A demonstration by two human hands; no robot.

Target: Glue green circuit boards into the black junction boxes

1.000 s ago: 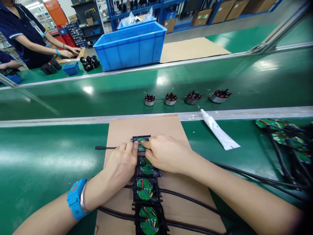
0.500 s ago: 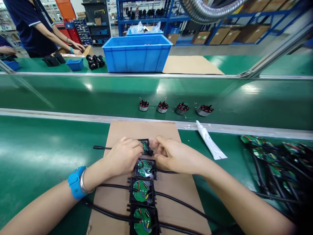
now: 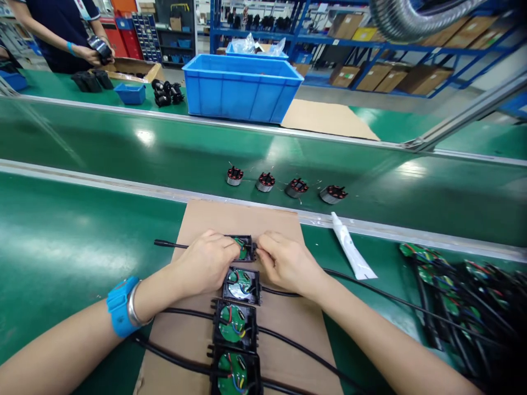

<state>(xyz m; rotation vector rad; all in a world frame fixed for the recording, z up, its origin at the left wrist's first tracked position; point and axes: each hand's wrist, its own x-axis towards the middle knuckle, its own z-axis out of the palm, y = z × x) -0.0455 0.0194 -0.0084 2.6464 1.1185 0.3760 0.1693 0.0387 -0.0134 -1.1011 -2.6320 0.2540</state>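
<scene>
A column of black square housings with round green circuit boards lies on a brown cardboard sheet (image 3: 230, 222). My left hand (image 3: 208, 263), with a blue wristband, is closed on the left side of the farthest housing (image 3: 244, 248), fingers pressing its green board. My right hand (image 3: 284, 262) pinches that housing's right edge, where a black cable leaves it. Three more housings (image 3: 241, 285) (image 3: 233, 323) (image 3: 233, 373) lie nearer me, each with a black cable running off to the right.
Several small wound motor stators (image 3: 265, 181) stand on the green belt beyond the metal rail. A white tube (image 3: 352, 254) lies right of the cardboard. A heap of boards and cables (image 3: 461, 285) lies at right. A blue crate (image 3: 242, 88) and another person (image 3: 61, 27) are at the far side.
Both hands stay on the farthest housing; the right fingers have moved from over the board to its right edge. The camera has tilted up, showing more of the far shelves.
</scene>
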